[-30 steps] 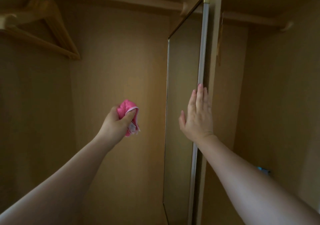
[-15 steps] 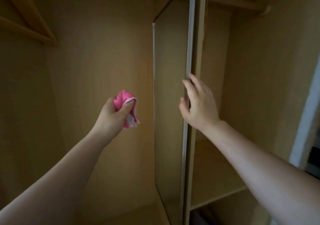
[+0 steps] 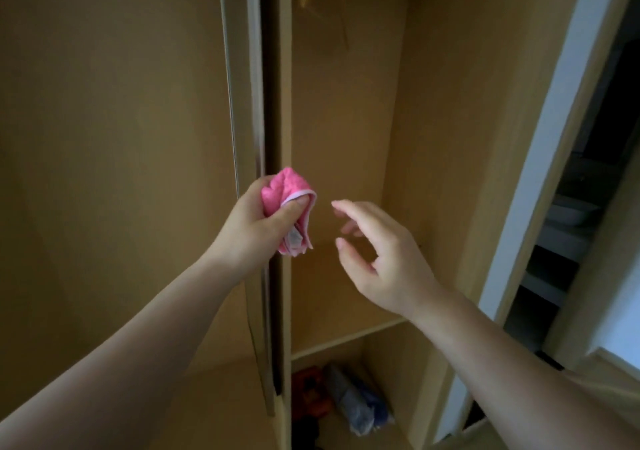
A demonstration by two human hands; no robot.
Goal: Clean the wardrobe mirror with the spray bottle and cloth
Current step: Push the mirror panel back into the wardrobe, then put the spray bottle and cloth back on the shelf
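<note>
I see the cloth [image 3: 287, 207] bunched in the left hand [image 3: 254, 228] before the mirror [image 3: 254, 103] edge, right hand [image 3: 384, 259] just beside it, over the shelf [image 3: 346, 337].

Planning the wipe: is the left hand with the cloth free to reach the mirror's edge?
Probably yes: the left hand holds the pink cloth right by the mirror's edge, with nothing between.

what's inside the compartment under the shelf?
Under the shelf, a bluish-grey bundle lies beside something orange-red and dark items below it. It is too dim to identify them, and the right hand's forearm covers the compartment's right side.
</note>
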